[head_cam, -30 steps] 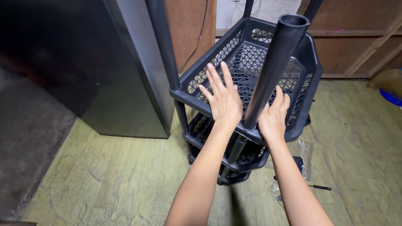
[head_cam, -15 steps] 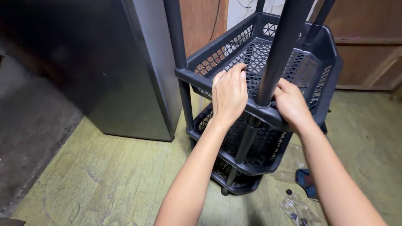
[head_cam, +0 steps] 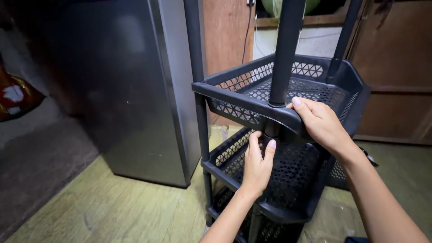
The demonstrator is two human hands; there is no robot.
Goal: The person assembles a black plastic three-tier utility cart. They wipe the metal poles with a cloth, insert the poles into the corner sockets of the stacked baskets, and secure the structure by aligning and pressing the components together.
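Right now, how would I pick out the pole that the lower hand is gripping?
Find the dark plastic basket rack beside the steel fridge. At its near edge one pole runs down through the top basket's rim. The left hand wraps it just under that rim; the corner poles go untouched.
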